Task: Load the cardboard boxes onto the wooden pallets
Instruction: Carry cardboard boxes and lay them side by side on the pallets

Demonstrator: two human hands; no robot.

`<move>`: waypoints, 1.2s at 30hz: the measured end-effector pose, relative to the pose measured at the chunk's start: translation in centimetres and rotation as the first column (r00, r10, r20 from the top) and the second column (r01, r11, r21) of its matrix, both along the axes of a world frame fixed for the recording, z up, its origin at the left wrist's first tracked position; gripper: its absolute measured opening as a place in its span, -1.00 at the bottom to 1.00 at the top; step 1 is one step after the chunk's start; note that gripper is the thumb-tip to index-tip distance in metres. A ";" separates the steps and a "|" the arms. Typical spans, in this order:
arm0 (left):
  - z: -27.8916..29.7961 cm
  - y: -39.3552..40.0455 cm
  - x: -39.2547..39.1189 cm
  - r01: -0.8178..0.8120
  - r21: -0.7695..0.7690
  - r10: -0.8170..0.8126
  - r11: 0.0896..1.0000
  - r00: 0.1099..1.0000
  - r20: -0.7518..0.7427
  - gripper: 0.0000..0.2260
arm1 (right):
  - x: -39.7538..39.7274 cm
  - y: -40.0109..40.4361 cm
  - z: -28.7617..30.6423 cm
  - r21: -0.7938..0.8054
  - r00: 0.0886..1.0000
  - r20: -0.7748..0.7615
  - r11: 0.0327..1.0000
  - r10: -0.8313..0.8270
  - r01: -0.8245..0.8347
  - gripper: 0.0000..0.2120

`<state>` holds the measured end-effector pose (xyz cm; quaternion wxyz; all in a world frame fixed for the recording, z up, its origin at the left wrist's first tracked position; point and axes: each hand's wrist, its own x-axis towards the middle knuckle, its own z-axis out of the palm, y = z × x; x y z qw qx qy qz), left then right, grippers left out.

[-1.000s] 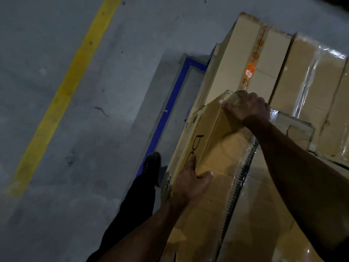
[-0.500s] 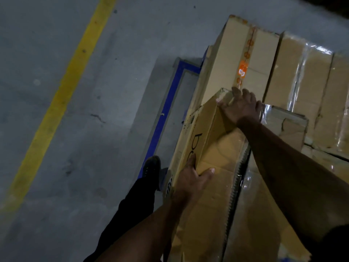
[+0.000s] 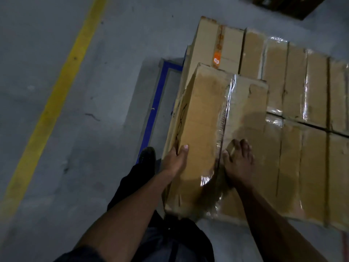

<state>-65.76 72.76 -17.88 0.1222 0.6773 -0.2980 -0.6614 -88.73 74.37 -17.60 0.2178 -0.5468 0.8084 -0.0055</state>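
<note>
My left hand (image 3: 174,159) gripped the long tan cardboard box (image 3: 203,133) at its left edge; my right hand (image 3: 238,163) lay flat, fingers straight, beside it. One box, long axis pointing away from me.

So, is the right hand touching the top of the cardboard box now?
Touching. In the head view, the right hand lies flat with spread fingers on the taped top of the cardboard box; no gap shows beneath it.
</note>
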 end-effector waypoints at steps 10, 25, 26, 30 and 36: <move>-0.5 11.9 0.5 -0.148 -0.148 0.155 0.978 0.987 0.035 -0.31 | -4.7 12.3 -0.2 -0.013 0.893 0.328 0.944 -0.307 0.329 -0.13; -1.0 14.5 -0.1 -0.261 -0.195 0.276 0.945 0.959 0.058 -0.52 | -4.5 15.9 -0.2 -0.002 0.867 0.401 0.947 -0.295 0.323 -0.14; -1.2 14.4 -0.1 -0.262 -0.191 0.278 0.946 0.959 0.061 -0.52 | -4.5 15.9 -0.2 0.006 0.870 0.393 0.947 -0.297 0.321 -0.14; -2.0 14.5 0.0 -0.267 -0.216 0.288 0.939 0.955 0.071 -0.52 | -4.3 15.8 -0.5 0.001 0.877 0.381 0.949 -0.292 0.316 -0.14; -2.8 14.4 0.0 -0.235 -0.182 0.252 0.955 0.965 0.072 -0.57 | -4.7 15.8 -1.0 0.027 0.860 0.405 0.944 -0.311 0.329 -0.13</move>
